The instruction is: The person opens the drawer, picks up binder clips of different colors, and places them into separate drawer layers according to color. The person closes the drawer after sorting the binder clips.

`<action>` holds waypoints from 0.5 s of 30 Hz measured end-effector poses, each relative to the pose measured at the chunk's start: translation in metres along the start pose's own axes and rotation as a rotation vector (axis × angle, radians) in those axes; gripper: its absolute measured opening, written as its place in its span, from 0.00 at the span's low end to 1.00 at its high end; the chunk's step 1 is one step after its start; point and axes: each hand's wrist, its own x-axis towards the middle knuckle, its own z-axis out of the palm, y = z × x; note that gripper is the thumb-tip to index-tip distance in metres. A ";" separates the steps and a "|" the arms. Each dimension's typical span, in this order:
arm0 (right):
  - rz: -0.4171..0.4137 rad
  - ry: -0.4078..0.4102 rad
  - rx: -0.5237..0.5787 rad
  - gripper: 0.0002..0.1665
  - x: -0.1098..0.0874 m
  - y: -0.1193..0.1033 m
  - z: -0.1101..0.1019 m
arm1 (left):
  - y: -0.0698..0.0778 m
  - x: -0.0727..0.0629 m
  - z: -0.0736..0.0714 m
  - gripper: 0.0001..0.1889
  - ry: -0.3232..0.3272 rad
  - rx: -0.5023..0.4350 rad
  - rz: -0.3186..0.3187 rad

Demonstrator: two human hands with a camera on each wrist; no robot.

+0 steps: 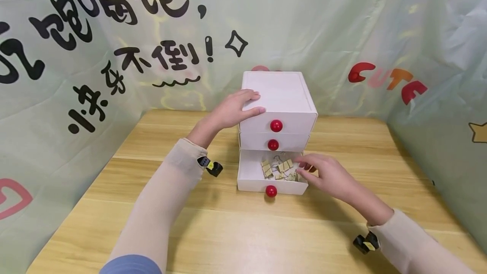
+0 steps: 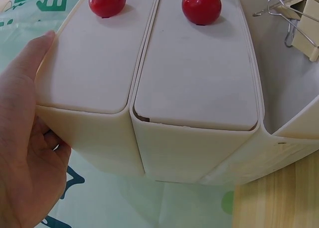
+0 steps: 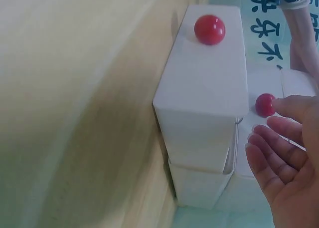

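A white box of three stacked drawers [image 1: 279,90] with red ball knobs stands upright on the table. Its bottom drawer [image 1: 253,184] is pulled out and holds several cream binder clips [image 1: 285,165] with wire handles, also in the left wrist view [image 2: 305,38]. On the unit's top, at the left edge, rests my left hand [image 1: 232,109], thumb near the front edge. My right hand [image 1: 331,176] hovers at the bottom drawer's right side, fingers loosely bent. In the right wrist view that hand [image 3: 291,158] shows nothing between its fingers.
The wooden table [image 1: 236,231] runs in front of and beside the unit. A printed cloth [image 1: 304,28] with black characters hangs behind and at both sides. Top and middle drawers [image 1: 253,141] are closed.
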 end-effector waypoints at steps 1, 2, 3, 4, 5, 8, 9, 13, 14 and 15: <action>0.009 0.000 0.023 0.14 -0.002 -0.002 0.000 | 0.001 0.000 0.000 0.33 0.002 -0.001 0.000; 0.018 -0.005 0.045 0.13 -0.003 -0.003 0.001 | 0.001 0.000 -0.001 0.33 0.002 0.000 0.000; 0.027 -0.013 0.063 0.12 -0.005 -0.005 0.001 | 0.001 0.000 -0.001 0.33 0.002 0.001 0.000; 0.037 -0.022 0.078 0.11 -0.007 -0.007 0.002 | 0.001 0.000 -0.001 0.33 0.002 0.001 0.000; 0.047 -0.031 0.093 0.10 -0.008 -0.009 0.003 | 0.001 0.000 -0.001 0.33 0.002 0.003 0.000; 0.065 -0.038 0.120 0.09 -0.012 -0.014 0.006 | 0.001 0.000 -0.001 0.33 0.001 0.006 0.000; 0.063 -0.027 0.126 0.08 -0.013 -0.016 0.007 | 0.001 0.000 -0.001 0.33 0.001 0.006 0.000; 0.047 0.008 0.155 0.06 -0.019 -0.023 0.010 | 0.000 0.000 0.000 0.34 0.000 0.004 0.000; 0.047 -0.001 0.168 0.06 -0.021 -0.025 0.011 | 0.000 0.000 0.000 0.34 0.001 0.002 0.001; 0.044 -0.018 0.185 0.06 -0.022 -0.026 0.012 | 0.000 0.000 0.000 0.34 0.003 -0.002 0.002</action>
